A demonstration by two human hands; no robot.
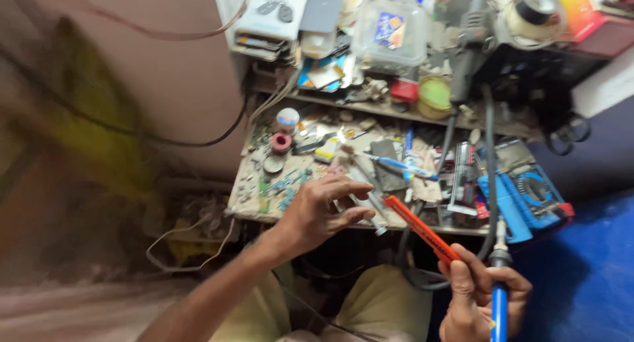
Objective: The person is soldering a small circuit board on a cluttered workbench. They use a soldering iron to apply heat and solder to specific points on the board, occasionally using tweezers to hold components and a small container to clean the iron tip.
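Looking down from the head camera, the right hand (479, 296) is sitting at about five o'clock in the frame, its fingers clamped together around two things at once: an orange tool (422, 230) slanting up toward eleven o'clock, and a blue iron (500, 302) standing nearly upright just beside it at three o'clock of the hand. The left hand (320, 213) is hovering at the near edge of the bench (254, 206), fingers spread apart and curled, holding nothing; its fingertips are reaching toward small grey parts lying at about two o'clock from it, though blur is hiding exactly which one. The orange tool's far tip is ending just right of those fingertips, near but apart. A grey cable (490, 150) is running from the iron up toward twelve o'clock, over a blue meter (528, 197). Judging from this, the doubled grip is looking crowded: either tool could be slipping or twisting, the iron's tip could be brushing the left fingers, and the cable could be dragging loose parts off the cluttered bench.
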